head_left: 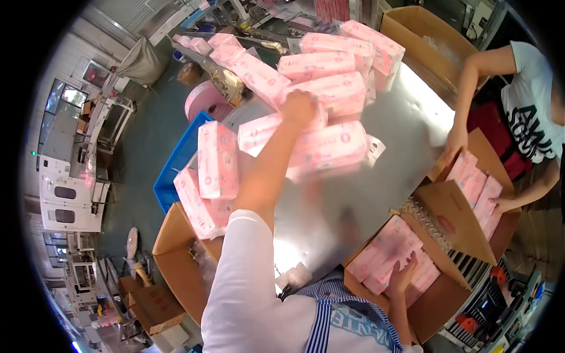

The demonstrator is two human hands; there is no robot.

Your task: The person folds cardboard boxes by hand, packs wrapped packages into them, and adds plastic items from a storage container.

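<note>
My left hand [299, 109] reaches out over the metal table, its fingers curled over the end of a pink tissue pack [259, 130]. Other pink packs crowd around it, one just behind [332, 91] and one in front [329, 146]. Low at the right, my right hand [402, 275] lies with fingers spread on pink tissue packs [376, 253] inside an open cardboard box [438, 315]. The undersides of my left fingers are partly hidden.
Across on the right, a co-worker's hands [456, 141] handle pink packs in another carton [500, 162]. A blue crate [179, 156] and an open carton [173, 235] stand at the left. The table [394, 153] shines; a pink roll [206, 103] lies beyond.
</note>
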